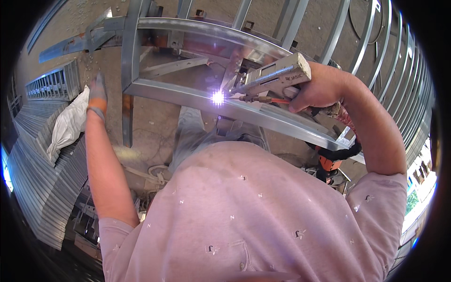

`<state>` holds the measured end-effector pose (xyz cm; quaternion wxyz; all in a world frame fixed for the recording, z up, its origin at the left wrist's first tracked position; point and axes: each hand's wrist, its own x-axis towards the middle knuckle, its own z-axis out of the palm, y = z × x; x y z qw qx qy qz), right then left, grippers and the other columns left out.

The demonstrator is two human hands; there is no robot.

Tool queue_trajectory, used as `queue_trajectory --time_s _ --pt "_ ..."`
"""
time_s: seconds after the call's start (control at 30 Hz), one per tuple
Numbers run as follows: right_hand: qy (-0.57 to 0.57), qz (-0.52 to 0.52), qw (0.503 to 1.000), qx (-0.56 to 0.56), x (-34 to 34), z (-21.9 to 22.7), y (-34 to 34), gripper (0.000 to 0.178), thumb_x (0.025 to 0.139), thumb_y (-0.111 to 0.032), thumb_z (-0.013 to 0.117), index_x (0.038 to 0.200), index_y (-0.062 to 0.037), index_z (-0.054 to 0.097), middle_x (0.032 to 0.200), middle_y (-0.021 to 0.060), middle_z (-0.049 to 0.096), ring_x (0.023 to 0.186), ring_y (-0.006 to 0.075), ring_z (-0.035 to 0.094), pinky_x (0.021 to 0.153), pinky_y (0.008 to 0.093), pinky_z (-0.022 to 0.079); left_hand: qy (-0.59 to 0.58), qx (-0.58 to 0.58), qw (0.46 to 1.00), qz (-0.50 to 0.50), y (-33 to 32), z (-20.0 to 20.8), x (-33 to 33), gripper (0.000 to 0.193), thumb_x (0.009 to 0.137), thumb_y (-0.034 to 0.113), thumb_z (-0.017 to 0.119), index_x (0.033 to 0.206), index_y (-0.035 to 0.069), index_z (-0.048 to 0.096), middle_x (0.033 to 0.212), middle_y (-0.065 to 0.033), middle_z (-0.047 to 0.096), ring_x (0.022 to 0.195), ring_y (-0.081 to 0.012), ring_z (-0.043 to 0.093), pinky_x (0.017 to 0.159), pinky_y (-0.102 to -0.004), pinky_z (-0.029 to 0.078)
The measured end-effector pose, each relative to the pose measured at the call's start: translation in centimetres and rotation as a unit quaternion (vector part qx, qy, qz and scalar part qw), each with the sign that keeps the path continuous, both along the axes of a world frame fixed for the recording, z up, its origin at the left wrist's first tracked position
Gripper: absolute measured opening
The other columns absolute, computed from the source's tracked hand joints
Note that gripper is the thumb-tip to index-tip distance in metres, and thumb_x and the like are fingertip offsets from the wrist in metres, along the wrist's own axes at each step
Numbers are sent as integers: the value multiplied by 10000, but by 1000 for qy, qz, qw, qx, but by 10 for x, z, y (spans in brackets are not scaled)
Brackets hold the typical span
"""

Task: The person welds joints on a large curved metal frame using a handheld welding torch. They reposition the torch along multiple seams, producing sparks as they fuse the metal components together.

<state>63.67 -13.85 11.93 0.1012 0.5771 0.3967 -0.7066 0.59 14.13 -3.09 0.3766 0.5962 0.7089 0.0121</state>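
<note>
My right hand (321,88) grips the handle of a boxy, pale metal welding gun (277,77), its fingers wrapped around it. The gun's thin nozzle points left. A bright white-violet spark glows at its tip, on the shiny square tube (178,95) that forms the near rail of a metal frame. Off to the left, my left hand (97,96) wears an orange and grey glove. It is held away from the frame with its fingers stretched out and nothing visible in them. Beside it lies a crumpled white sack (70,121).
Ribbed metal sheets (40,174) are piled at the left. Curved metal bars (361,42) stand in a row at the far right. An orange and black power tool (327,165) sits below the frame at right. A rusty flat bar (128,120) hangs below the frame's left corner.
</note>
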Motion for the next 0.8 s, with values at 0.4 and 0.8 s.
queue_trajectory --time_s 0.4,0.8 --pt "-38 11 999 8 -5 9 2 850 650 -55 873 1465 -101 633 1296 129 745 1148 242 701 1082 366 512 150 -205 966 56 -195 -26 -52 1119 761 337 878 1650 34 269 1543 -246 463 1425 -327 458 1143 -474 415" --pt "-28 -10 998 61 -8 25 -1 643 705 -105 806 1338 -83 695 1074 135 782 945 240 747 902 373 592 361 -190 910 -74 -206 -11 32 1266 758 465 872 1673 -53 167 1685 -315 299 1567 -434 303 1268 -428 325"
